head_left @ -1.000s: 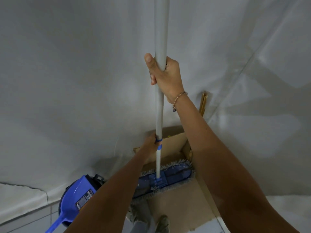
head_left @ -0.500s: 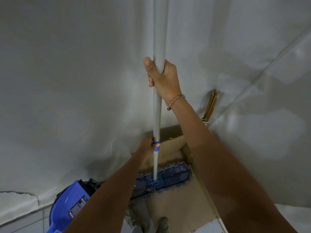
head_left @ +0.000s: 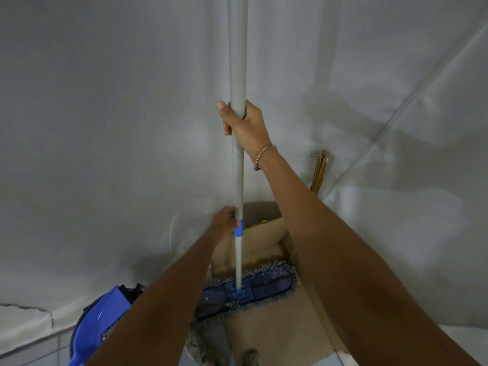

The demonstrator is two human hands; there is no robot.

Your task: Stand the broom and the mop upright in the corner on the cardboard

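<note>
the mop [head_left: 237, 159] stands upright in the corner, its long grey pole rising past the top of the view. the right hand [head_left: 247, 125] is wrapped tight around the pole high up, thumb on the left side of it and fingers curled round the back, a thin bracelet [head_left: 264, 154] on the wrist. lower down the same pole, the left hand [head_left: 224, 225] is closed on it right at the blue collar [head_left: 238, 229] where the pole narrows.

the blue mop head [head_left: 253, 287], fringed with grey strands, lies flat on the cardboard [head_left: 272, 331] at the foot of the pole. the cardboard covers the floor of the corner, and a folded-up part of it stands behind the mop head against the wall [head_left: 105, 128]. right of the pole, tucked into the corner seam where the two pale walls meet, the yellowish top of the broom [head_left: 319, 170] pokes up behind the right forearm; its lower part is hidden by the arm, so i can't tell how it stands. left of the mop head, near the base of the wall, sits a blue dustpan [head_left: 97, 323], partly hidden by the left forearm. below the mop head, at the near edge of the cardboard, the person's shoes [head_left: 250, 357] just show.
</note>
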